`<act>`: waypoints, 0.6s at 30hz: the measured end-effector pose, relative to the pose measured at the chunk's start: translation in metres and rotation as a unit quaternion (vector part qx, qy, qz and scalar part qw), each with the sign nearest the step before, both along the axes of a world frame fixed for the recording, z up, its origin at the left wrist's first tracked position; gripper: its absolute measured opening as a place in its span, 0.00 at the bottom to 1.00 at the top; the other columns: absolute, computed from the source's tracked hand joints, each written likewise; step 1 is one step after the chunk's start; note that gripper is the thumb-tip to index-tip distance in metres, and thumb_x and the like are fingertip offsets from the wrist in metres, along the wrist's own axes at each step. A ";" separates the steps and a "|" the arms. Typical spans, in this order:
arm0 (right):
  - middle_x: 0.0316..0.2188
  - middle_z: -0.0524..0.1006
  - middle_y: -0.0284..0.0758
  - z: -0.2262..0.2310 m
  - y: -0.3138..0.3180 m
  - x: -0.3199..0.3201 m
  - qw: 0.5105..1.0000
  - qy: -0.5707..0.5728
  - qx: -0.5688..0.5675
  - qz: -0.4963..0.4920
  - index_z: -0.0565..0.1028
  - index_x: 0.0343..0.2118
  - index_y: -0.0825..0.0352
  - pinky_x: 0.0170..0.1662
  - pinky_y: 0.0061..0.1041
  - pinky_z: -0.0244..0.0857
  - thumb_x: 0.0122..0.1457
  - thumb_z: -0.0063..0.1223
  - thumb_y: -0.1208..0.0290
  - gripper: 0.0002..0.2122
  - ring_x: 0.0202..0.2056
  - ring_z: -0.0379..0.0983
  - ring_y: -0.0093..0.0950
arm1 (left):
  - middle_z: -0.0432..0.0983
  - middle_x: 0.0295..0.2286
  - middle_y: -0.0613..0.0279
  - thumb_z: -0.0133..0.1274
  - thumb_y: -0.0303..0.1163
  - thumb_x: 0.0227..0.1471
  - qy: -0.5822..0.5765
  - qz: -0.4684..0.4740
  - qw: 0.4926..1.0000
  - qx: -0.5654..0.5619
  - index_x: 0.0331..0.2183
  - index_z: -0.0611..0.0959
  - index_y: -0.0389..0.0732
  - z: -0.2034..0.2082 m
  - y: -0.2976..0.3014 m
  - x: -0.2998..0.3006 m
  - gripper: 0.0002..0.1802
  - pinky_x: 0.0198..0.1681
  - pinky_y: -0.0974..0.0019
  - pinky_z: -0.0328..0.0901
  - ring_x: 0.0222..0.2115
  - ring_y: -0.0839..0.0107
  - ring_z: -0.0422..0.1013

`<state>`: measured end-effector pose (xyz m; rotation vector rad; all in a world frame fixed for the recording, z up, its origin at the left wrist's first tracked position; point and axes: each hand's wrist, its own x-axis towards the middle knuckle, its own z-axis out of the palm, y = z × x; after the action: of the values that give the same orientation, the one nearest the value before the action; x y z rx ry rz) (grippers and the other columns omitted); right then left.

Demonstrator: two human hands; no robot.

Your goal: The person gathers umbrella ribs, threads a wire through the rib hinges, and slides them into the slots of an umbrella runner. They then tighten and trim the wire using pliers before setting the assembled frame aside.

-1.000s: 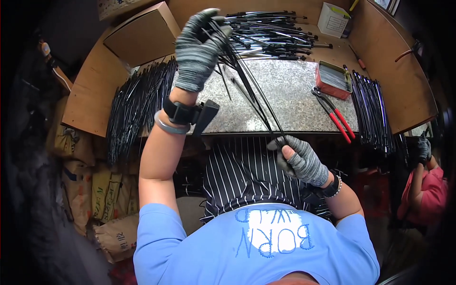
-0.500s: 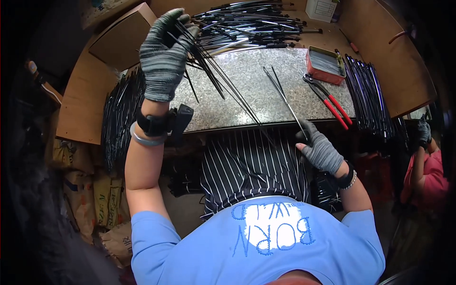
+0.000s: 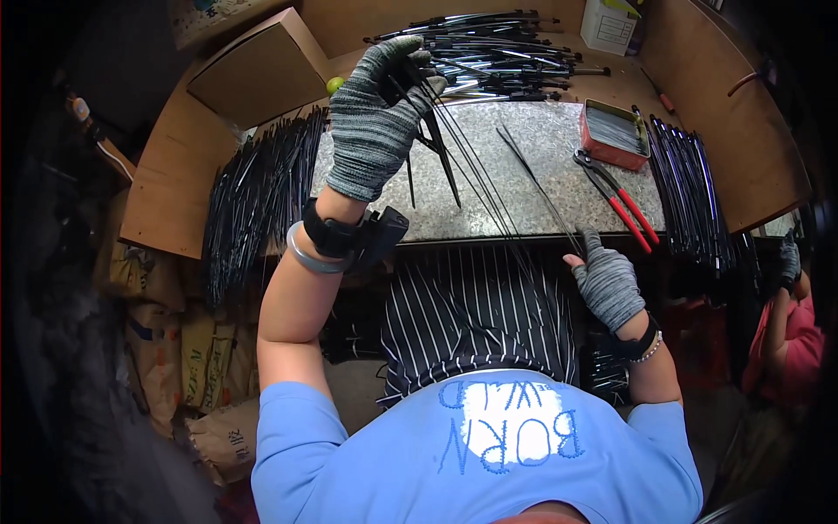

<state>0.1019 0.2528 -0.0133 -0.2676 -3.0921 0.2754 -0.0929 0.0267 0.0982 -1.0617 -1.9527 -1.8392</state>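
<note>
My left hand [image 3: 374, 131], in a grey striped knit glove, is raised over the left part of the speckled tabletop [image 3: 559, 127]. Its fingers close round several thin dark rods [image 3: 478, 179], which slant down toward my lap; shorter, thicker black pieces hang among them. Low at the right, by the table's front edge, my gloved right hand [image 3: 611, 286] pinches the near end of a pair of thin rods [image 3: 537, 183]. The far ends of this pair spread apart over the tabletop. A striped apron [image 3: 471, 306] lies beneath both hands.
Pliers with red handles [image 3: 630, 210] lie right of centre, near a red tin [image 3: 614, 155] of thin pins. Dark rods are heaped at the back [image 3: 497, 57], left [image 3: 262, 192] and right [image 3: 690, 192]. A cardboard box [image 3: 262, 74] stands back left. At far right, a co-worker's gloved hand [image 3: 790, 262] shows.
The view has shifted a little. My left hand, with its rods, has moved right and slightly down. My right hand has shifted slightly right, still holding its rod pair.
</note>
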 end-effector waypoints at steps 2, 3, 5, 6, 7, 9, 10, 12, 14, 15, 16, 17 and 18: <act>0.17 0.72 0.41 0.008 -0.001 -0.001 0.998 0.020 -0.056 -0.007 0.70 0.37 0.70 0.23 0.35 0.62 0.53 0.47 0.61 0.16 0.20 0.69 0.37 | 0.73 0.34 0.63 0.57 0.23 0.42 -0.001 0.013 1.000 -0.012 0.42 0.72 0.41 0.000 -0.002 0.000 0.22 0.42 0.73 0.67 0.37 0.75 0.70; 0.16 0.72 0.41 0.015 -0.002 -0.002 0.993 0.040 -0.112 -0.018 0.70 0.36 0.70 0.23 0.34 0.62 0.53 0.47 0.61 0.15 0.20 0.69 0.37 | 0.73 0.34 0.63 0.57 0.23 0.42 -0.001 0.012 1.000 -0.011 0.42 0.72 0.41 0.000 -0.001 0.000 0.22 0.42 0.73 0.67 0.37 0.75 0.70; 0.16 0.71 0.41 0.016 -0.001 -0.002 0.984 0.061 -0.166 -0.031 0.71 0.34 0.70 0.23 0.33 0.62 0.53 0.48 0.60 0.15 0.20 0.69 0.36 | 0.73 0.34 0.63 0.57 0.23 0.42 0.002 0.014 1.000 -0.012 0.43 0.72 0.41 0.001 0.000 0.000 0.22 0.42 0.73 0.67 0.37 0.75 0.70; 0.17 0.71 0.41 0.010 0.000 -0.003 0.987 0.060 -0.146 -0.010 0.71 0.33 0.70 0.24 0.32 0.62 0.53 0.48 0.61 0.14 0.20 0.69 0.36 | 0.73 0.34 0.63 0.56 0.23 0.42 0.003 0.015 1.000 -0.012 0.43 0.71 0.41 0.001 0.000 0.001 0.23 0.42 0.73 0.67 0.37 0.75 0.70; 0.17 0.71 0.42 0.005 0.002 -0.004 0.990 0.059 -0.126 0.010 0.71 0.32 0.69 0.24 0.30 0.62 0.54 0.48 0.62 0.13 0.20 0.70 0.36 | 0.73 0.34 0.63 0.56 0.23 0.42 0.003 0.014 1.000 -0.012 0.43 0.71 0.41 0.002 0.001 0.001 0.23 0.42 0.73 0.67 0.37 0.75 0.70; 0.17 0.71 0.42 0.002 0.003 -0.004 0.992 0.059 -0.105 0.032 0.71 0.30 0.69 0.24 0.29 0.63 0.54 0.48 0.63 0.12 0.20 0.70 0.35 | 0.73 0.34 0.63 0.57 0.23 0.41 -0.011 0.015 1.000 -0.001 0.42 0.71 0.41 0.002 -0.001 0.004 0.23 0.41 0.73 0.67 0.37 0.75 0.70; 0.18 0.71 0.41 0.002 0.003 -0.004 0.982 0.076 -0.171 0.031 0.71 0.29 0.69 0.25 0.27 0.63 0.54 0.47 0.64 0.11 0.20 0.70 0.34 | 0.73 0.34 0.63 0.57 0.24 0.41 -0.018 0.015 1.000 0.004 0.42 0.71 0.41 0.002 -0.002 0.004 0.23 0.41 0.73 0.67 0.37 0.75 0.70; 0.19 0.73 0.39 0.002 0.002 -0.003 0.947 0.109 -0.301 0.029 0.70 0.27 0.68 0.26 0.24 0.63 0.55 0.46 0.66 0.09 0.21 0.71 0.31 | 0.73 0.34 0.63 0.57 0.24 0.41 -0.013 0.026 1.000 -0.006 0.42 0.71 0.41 0.001 -0.001 0.003 0.22 0.41 0.73 0.67 0.37 0.75 0.70; 0.21 0.73 0.39 0.006 -0.012 -0.001 0.924 0.149 -0.349 0.048 0.69 0.28 0.68 0.27 0.23 0.64 0.56 0.45 0.66 0.09 0.21 0.71 0.30 | 0.73 0.34 0.63 0.58 0.25 0.41 -0.002 0.044 0.999 -0.025 0.41 0.71 0.41 0.000 -0.001 0.003 0.22 0.41 0.73 0.67 0.37 0.75 0.70; 0.22 0.74 0.39 0.009 -0.022 -0.001 0.896 0.185 -0.398 0.069 0.69 0.29 0.67 0.28 0.23 0.65 0.57 0.43 0.67 0.08 0.21 0.72 0.28 | 0.73 0.34 0.63 0.58 0.25 0.41 0.000 0.045 0.999 -0.025 0.41 0.71 0.41 0.000 0.000 0.003 0.22 0.41 0.73 0.67 0.37 0.75 0.70; 0.24 0.75 0.39 0.011 -0.030 0.000 0.864 0.220 -0.444 0.089 0.68 0.30 0.67 0.29 0.22 0.65 0.58 0.42 0.67 0.08 0.22 0.72 0.27 | 0.73 0.34 0.64 0.58 0.25 0.41 0.009 0.049 0.998 -0.028 0.41 0.72 0.41 0.000 0.000 0.002 0.22 0.41 0.73 0.67 0.36 0.76 0.70; 0.24 0.75 0.39 0.011 -0.036 0.001 0.864 0.222 -0.444 0.091 0.68 0.30 0.67 0.29 0.22 0.65 0.58 0.42 0.67 0.08 0.22 0.72 0.27 | 0.73 0.33 0.64 0.58 0.26 0.41 0.019 0.054 0.998 -0.031 0.41 0.72 0.41 0.000 0.001 0.001 0.21 0.40 0.73 0.67 0.36 0.76 0.70; 0.25 0.75 0.39 0.009 -0.041 0.003 0.826 0.181 -0.525 0.091 0.66 0.32 0.67 0.29 0.22 0.66 0.58 0.41 0.66 0.08 0.22 0.72 0.26 | 0.73 0.33 0.65 0.58 0.26 0.41 0.027 0.057 0.997 -0.034 0.40 0.72 0.41 0.000 0.001 0.000 0.21 0.40 0.73 0.67 0.35 0.76 0.70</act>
<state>0.1047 0.2113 -0.0044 0.0830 -2.2539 1.7682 -0.0930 0.0280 0.0977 -0.9868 -2.0131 -1.6782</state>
